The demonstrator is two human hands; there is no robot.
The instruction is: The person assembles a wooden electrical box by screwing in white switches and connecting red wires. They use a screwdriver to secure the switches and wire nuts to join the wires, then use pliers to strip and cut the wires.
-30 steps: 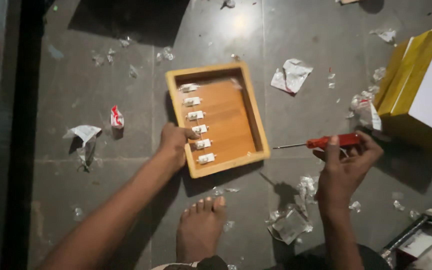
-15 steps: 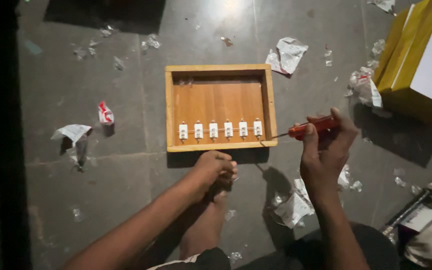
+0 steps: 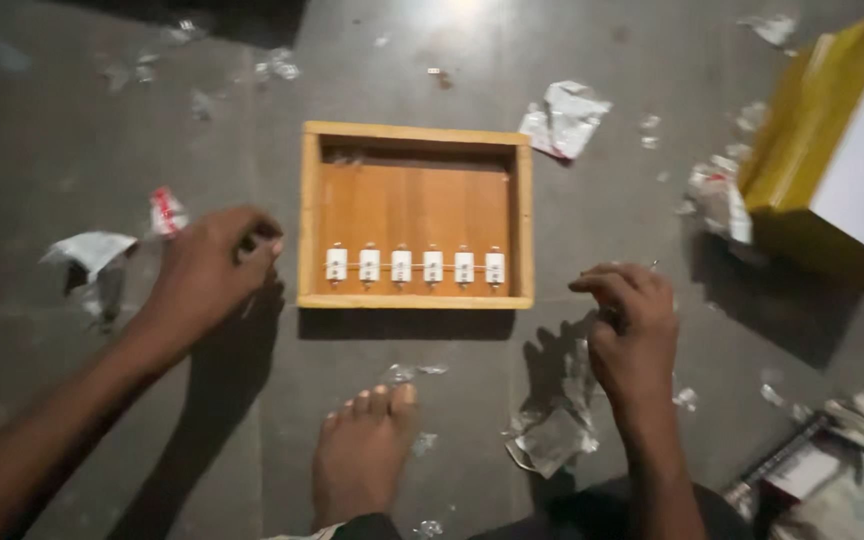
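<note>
A shallow wooden box (image 3: 308, 215) lies open on the grey floor, with a row of several small white switches (image 3: 415, 265) along its near side. My left hand (image 3: 214, 268) rests just left of the box with its fingers curled; nothing shows in it and a small gap separates it from the box. My right hand (image 3: 634, 322) is to the right of the box's near corner, knuckles up and fingers closed. Only a thin metal tip of the screwdriver (image 3: 654, 264) pokes out above it.
A yellow and white carton (image 3: 832, 150) stands at the right. Crumpled paper scraps (image 3: 564, 118) and wrappers (image 3: 552, 435) litter the floor. My bare foot (image 3: 362, 450) is in front of the box. A red-and-white wrapper (image 3: 166, 210) lies left; packets (image 3: 802, 465) sit at the bottom right.
The box was turned so the switch row faces me. My left hand moved from its front edge to its left side. My right hand dropped lower, now hiding the screwdriver's red handle.
</note>
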